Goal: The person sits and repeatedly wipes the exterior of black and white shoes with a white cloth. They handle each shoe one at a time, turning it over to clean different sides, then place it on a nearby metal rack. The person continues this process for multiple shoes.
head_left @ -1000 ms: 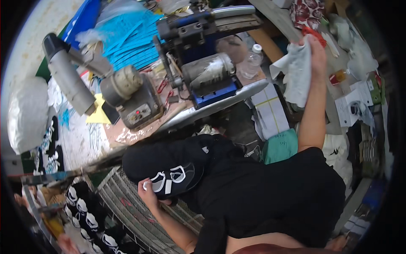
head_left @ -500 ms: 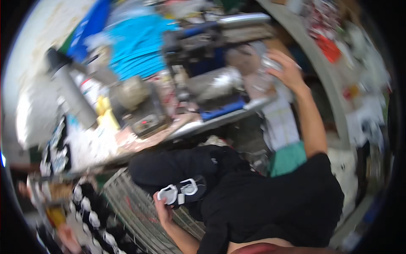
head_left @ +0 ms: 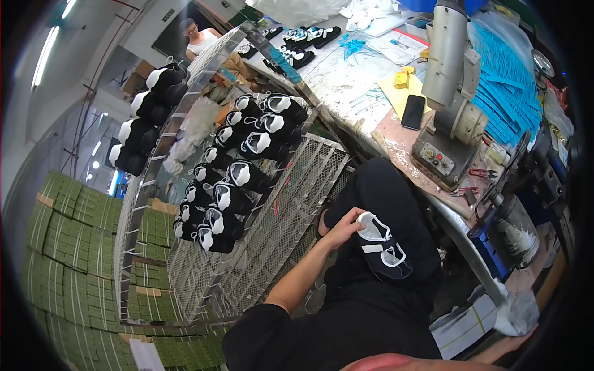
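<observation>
L hand (head_left: 346, 229): closed on the heel end of a blk shoe w/ white trim (head_left: 378, 247), pinching its collar edge btwn thumb and fingers. L forearm (head_left: 303, 272) runs diagonally up from the lower L, elbow bent nr the blk sleeve (head_left: 260, 321), wrist approx. in line w/ forearm. Shoe pos.: on the blk trousers (head_left: 387, 185) over the wearer's lap, opening up, collar toward the L hand, toe pointing down and slightly R; a white tab crosses its mid-section. R hand (head_left: 516, 342): low, at the lower R rim of view, well apart from the shoe; R forearm (head_left: 489, 357) only partly visible. R hand is just beside a clear plastic item (head_left: 518, 314); cannot tell if it grips, touches or is free of same. Desk (head_left: 337, 86) lies ahead and to the R, carrying a grey machine (head_left: 436, 157) w/ red indicator lit, a phone (head_left: 413, 112) adj. to it on yellow paper (head_left: 388, 86), red-handled snips (head_left: 482, 173) on the R side of the machine, and a pile of blue strips (head_left: 504, 86) behind. A metal roller (head_left: 516, 232) sits farther R. On the L, a mesh rack (head_left: 309, 185) holds rows of blk/white shoes (head_left: 247, 176); green stacks (head_left: 68, 229) stand beyond. Another person (head_left: 203, 42) is in the bkgd past the rack.
</observation>
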Motion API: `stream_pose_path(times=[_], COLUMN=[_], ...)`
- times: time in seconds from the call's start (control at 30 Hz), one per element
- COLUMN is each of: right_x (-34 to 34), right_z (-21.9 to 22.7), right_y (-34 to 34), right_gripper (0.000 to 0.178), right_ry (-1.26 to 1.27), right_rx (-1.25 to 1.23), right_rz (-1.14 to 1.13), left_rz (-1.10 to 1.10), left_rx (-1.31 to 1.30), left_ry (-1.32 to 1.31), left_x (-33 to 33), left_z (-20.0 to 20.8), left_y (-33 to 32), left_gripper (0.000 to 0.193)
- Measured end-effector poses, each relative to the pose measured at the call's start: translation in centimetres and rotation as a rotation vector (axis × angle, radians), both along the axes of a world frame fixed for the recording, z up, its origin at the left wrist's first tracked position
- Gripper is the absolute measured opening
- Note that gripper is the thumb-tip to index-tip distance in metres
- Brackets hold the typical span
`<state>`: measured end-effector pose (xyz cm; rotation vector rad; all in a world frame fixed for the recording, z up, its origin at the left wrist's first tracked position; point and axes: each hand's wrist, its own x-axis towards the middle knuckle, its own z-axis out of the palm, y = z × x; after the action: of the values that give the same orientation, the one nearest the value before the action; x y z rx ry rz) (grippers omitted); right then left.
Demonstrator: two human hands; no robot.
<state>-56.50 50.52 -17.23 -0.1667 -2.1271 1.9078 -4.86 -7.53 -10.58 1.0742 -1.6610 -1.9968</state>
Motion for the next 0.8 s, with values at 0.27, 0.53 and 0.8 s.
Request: stream_pose_path(times=[0.27,0.53,0.8], right_x=[3.4,4.4,5.4], right_z=[0.0,0.4,0.7], right_y=[-6.5,-8.8,-9.8], right_gripper=[0.032,0.031,0.029], right_ry=[-0.167,-0.208,-0.227], right_rx=[-0.055,-0.071,-0.065], right_rz=[0.189,0.272,0.298], left_rz=[-0.011,-0.180,-0.236], left_rx=[-0.062,-0.282,-0.537], left_ry=[0.006,-0.085,-0.279], left_x=[-2.7,-5.0,-6.3], left_z=[3.2,7.9,11.1], left_y=[-0.3,-3.0,-5.4], left_gripper=[0.034,0.035,0.038])
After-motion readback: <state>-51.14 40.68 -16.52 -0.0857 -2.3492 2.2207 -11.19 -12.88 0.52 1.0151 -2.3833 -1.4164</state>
